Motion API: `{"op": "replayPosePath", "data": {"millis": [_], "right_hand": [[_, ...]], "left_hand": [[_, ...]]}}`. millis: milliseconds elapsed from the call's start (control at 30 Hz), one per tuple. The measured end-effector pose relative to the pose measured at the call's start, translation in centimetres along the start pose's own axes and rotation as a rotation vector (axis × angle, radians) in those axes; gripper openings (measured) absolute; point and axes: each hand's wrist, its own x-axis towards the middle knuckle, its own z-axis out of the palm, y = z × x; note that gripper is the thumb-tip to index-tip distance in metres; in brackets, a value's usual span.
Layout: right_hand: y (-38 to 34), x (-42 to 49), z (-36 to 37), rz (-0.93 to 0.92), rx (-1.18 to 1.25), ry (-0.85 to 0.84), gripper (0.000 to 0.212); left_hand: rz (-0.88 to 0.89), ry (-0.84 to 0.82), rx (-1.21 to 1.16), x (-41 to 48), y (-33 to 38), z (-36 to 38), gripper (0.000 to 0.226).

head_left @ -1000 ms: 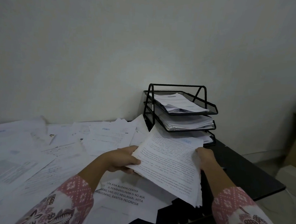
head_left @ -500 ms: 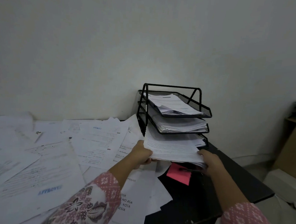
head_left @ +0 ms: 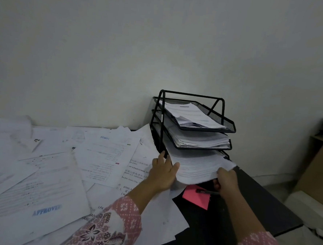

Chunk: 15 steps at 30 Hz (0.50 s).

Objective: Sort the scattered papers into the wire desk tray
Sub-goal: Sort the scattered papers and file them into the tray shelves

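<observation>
In the head view, a person is holding a stack of papers [head_left: 197,167] at both near corners, its far end lying in the bottom tier of the black wire desk tray [head_left: 192,122], which is standing at one o'clock on the dark counter [head_left: 256,200] against the wall. The left hand [head_left: 163,172] is gripping the stack's left corner, thumb lying on top and fingers curled round the edge. The right hand [head_left: 227,180] is pinching the right corner; its lower fingers seem to be tucked under the sheets, though the dim light is making that hard to confirm. The two upper tiers are already carrying paper piles. Scattered papers [head_left: 105,156] are covering the counter from nine to eleven o'clock, one near sheet [head_left: 36,201] showing a blue APPROVED stamp. A pink sticky note [head_left: 195,197] is lying on the counter just below the held stack, with a dark pen [head_left: 207,191] resting across its upper edge. Patterned pink sleeves [head_left: 112,225] are covering both forearms.
</observation>
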Motion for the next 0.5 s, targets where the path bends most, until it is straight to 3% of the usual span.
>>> {"op": "replayPosePath", "data": {"millis": [100, 200, 300, 500], "right_hand": [[-0.7, 1.7, 0.7, -0.055, -0.012, 0.043, 0.021], [-1.2, 2.9, 1.6, -0.021, 0.122, 0.037, 0.015], [-1.2, 4.3, 2.3, 0.032, 0.213, 0.028, 0.005], [-1.0, 6.1, 3.7, -0.008, 0.110, 0.048, 0.025]], "left_hand": [[0.018, -0.017, 0.065, -0.1, -0.4, -0.2, 0.055], [0.074, -0.056, 0.330, 0.1, -1.0, -0.4, 0.052], [0.084, -0.064, 0.373, 0.5, -1.3, -0.8, 0.058], [0.104, -0.063, 0.417, 0.6, -1.6, -0.8, 0.060]]}}
